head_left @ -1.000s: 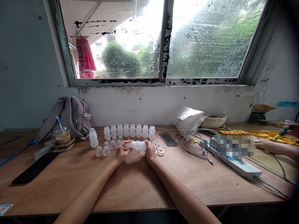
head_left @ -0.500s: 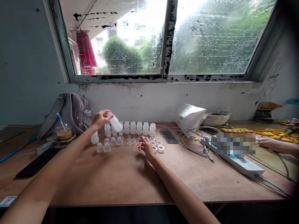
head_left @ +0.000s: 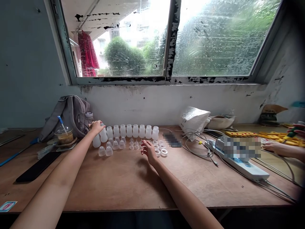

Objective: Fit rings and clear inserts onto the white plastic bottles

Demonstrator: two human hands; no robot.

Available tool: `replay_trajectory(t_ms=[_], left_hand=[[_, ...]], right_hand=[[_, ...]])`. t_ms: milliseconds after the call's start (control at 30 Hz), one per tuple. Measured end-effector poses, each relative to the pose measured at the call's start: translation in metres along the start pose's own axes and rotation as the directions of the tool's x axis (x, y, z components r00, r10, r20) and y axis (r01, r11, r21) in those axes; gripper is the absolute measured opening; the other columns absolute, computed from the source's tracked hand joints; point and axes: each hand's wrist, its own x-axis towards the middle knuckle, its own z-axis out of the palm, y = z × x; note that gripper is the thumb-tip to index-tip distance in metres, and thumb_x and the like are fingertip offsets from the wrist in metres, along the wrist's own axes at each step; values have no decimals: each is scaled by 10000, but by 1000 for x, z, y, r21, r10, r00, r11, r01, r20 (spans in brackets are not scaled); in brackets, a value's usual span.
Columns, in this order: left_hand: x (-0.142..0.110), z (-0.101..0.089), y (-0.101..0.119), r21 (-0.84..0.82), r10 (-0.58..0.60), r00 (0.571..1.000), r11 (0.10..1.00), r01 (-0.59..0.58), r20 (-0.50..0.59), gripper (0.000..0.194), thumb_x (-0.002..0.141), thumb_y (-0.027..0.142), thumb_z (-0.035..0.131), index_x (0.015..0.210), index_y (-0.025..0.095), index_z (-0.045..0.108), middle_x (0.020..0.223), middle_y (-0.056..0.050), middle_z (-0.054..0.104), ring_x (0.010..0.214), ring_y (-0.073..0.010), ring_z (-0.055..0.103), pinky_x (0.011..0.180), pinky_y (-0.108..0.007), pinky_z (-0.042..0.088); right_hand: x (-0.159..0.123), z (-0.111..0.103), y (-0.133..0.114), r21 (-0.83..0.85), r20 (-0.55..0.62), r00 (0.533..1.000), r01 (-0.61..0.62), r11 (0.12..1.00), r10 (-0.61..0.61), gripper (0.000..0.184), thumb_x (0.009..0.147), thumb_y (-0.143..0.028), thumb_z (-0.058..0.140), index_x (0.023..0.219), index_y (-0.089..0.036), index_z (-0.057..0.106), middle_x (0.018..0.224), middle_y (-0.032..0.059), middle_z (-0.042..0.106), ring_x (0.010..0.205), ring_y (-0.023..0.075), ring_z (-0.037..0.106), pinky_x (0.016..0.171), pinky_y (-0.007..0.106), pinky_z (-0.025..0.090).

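Observation:
My left hand [head_left: 97, 127] has its fingers closed on the top of a frosted baby bottle [head_left: 103, 136], which stands upright near the left end of a row of similar bottles [head_left: 135, 131]. Another bottle [head_left: 96, 142] is partly covered by that hand. In front of the row are several clear dome caps [head_left: 109, 150]. Clear bottle nipples [head_left: 131, 144] stand farther right. My right hand [head_left: 149, 152] is open, its fingers loosely bent, between the nipples and a cluster of white collar rings [head_left: 164, 152]. Its fingertips hide some of the nipples.
A grey backpack [head_left: 69, 114], a drink cup [head_left: 64, 135] and a black flat case [head_left: 38, 167] are at left. On the right lie coiled cables [head_left: 197, 149], a white bag [head_left: 194, 121] and a power strip [head_left: 247, 167]. Another person's hand [head_left: 276, 148] works beside yellow parts [head_left: 271, 136].
My left hand has moved left and down, bringing the tilted bottle upright into the left part of the row. My right hand has hardly moved.

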Motion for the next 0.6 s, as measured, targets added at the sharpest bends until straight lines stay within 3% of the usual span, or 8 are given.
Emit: replay_trajectory(t_ms=[400, 600], left_hand=[[-2, 17, -10, 48, 6, 1000, 999, -8, 24, 377, 698, 359, 491, 1020, 174, 556, 1031, -99, 589, 1010, -283, 445, 775, -331, 318], [-3, 21, -9, 55, 26, 999, 998, -27, 25, 399, 718, 331, 458, 1077, 169, 525, 1078, -113, 562, 1046, -294, 412, 806, -363, 301]], right_hand=[[-1, 1, 0, -25, 13, 1000, -7, 1000, 7, 291, 660, -429, 576, 792, -176, 521, 673, -7, 505, 441, 73, 474, 357, 198, 378], [-1, 1, -1, -44, 10, 1000, 20, 999, -20, 281, 667, -425, 570, 786, -176, 517, 681, -13, 498, 436, 68, 472, 353, 197, 371]])
